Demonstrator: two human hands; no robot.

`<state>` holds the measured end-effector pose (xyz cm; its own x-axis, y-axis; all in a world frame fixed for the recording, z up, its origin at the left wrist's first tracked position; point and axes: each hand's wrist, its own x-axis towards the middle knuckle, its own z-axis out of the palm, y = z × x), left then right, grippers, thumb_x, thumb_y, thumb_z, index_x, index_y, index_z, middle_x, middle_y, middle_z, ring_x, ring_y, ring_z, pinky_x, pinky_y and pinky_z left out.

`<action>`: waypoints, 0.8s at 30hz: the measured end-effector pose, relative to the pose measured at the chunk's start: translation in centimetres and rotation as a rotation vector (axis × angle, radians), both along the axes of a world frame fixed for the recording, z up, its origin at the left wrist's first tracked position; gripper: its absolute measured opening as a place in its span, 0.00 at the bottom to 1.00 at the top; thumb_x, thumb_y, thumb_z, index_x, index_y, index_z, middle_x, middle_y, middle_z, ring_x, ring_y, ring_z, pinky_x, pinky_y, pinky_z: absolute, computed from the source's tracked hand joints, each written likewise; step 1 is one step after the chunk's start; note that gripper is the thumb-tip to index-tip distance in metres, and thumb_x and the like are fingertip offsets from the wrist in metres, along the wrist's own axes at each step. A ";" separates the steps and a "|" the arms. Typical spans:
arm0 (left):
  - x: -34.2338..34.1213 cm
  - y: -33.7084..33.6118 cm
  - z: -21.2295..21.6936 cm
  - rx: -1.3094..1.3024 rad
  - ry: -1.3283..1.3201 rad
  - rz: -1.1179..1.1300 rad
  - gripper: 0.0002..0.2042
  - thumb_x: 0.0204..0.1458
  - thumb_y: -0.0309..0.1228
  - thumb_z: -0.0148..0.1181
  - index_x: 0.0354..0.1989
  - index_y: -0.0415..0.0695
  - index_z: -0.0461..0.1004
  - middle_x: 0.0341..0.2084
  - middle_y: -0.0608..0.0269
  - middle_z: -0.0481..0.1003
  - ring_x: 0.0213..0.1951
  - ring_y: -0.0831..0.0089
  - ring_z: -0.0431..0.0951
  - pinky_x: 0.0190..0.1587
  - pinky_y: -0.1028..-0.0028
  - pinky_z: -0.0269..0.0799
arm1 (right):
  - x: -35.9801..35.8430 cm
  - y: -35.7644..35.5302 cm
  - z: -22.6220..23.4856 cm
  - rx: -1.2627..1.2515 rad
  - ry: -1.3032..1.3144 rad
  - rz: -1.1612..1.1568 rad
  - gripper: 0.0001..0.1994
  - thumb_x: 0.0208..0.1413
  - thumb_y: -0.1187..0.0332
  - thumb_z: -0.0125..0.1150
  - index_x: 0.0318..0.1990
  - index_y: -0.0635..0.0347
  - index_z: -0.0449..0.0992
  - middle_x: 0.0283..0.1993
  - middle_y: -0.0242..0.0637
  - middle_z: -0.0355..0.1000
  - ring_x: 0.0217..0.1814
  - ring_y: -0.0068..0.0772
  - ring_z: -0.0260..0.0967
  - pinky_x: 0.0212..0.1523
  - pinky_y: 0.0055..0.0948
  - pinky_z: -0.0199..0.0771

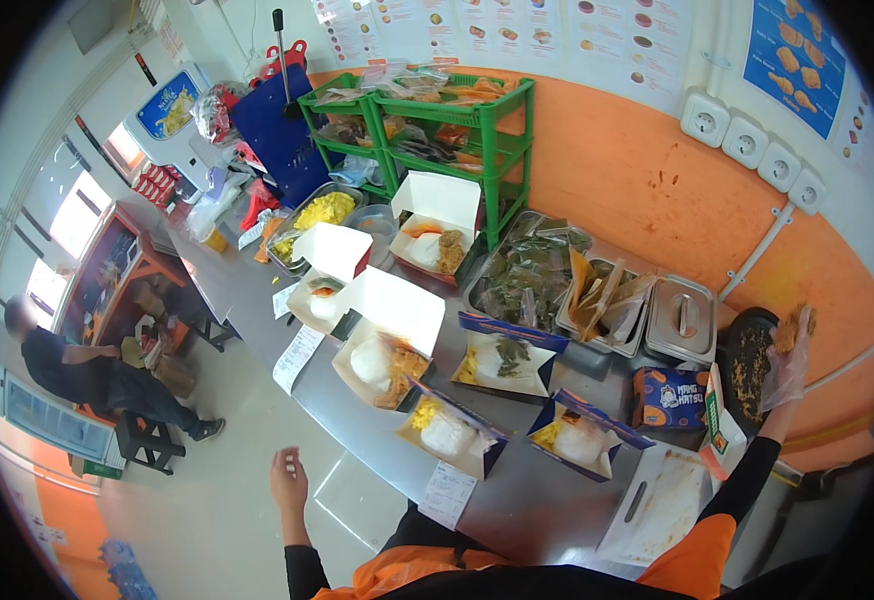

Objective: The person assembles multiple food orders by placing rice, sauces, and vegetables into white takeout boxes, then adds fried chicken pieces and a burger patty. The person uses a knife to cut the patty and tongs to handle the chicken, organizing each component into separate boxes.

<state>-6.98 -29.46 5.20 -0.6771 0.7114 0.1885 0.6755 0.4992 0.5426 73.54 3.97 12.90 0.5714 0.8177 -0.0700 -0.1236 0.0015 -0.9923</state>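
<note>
Crowded food boxes [477, 380] — bare counter edge [532, 510]

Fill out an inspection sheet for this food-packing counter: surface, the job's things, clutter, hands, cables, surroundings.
Surface: steel counter, crowded with open boxes.
Job's things: fried piece held over the dark tray of fried food; open meal boxes holding rice.
Clutter: paper slips; blue carton; steel pans, one with a lid; packets of green leaves.
Hands: right hand, in a clear glove, grip closed on the fried piece; left hand bare, empty, off the counter.
Cables: nothing seen; wall sockets unused.
Surroundings: green rack, orange wall, a seated person at left.
</note>
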 end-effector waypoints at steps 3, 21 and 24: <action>-3.2 6.0 1.4 0.155 -0.045 -0.051 0.09 0.51 0.20 0.50 0.40 0.43 0.72 0.38 0.58 0.71 0.34 0.66 0.75 0.33 0.72 0.72 | -10.4 -2.6 7.1 0.097 -0.044 0.262 0.29 0.57 0.43 0.50 0.57 0.55 0.67 0.48 0.37 0.68 0.46 0.31 0.68 0.37 0.31 0.69; -22.1 29.6 -5.4 0.079 -0.073 -0.619 0.34 0.44 0.27 0.61 0.61 0.53 0.54 0.59 0.42 0.47 0.57 0.38 0.56 0.59 0.53 0.55 | -85.3 1.7 -5.6 -0.202 -0.461 0.883 0.29 0.51 0.43 0.56 0.54 0.52 0.66 0.48 0.39 0.71 0.49 0.37 0.69 0.42 0.44 0.73; -23.1 29.1 -6.1 0.142 -0.168 -0.691 0.33 0.45 0.28 0.61 0.61 0.44 0.53 0.57 0.41 0.51 0.57 0.40 0.57 0.59 0.54 0.55 | -88.1 0.8 -6.8 -0.218 -1.670 0.754 0.28 0.53 0.46 0.53 0.56 0.56 0.67 0.51 0.44 0.70 0.51 0.42 0.69 0.49 0.39 0.71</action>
<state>-30.07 -0.40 -0.87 -0.1096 0.9636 0.2437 0.7134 -0.0945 0.6944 -14.58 4.77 6.12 -0.2902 0.9569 -0.0109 0.9562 0.2895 -0.0422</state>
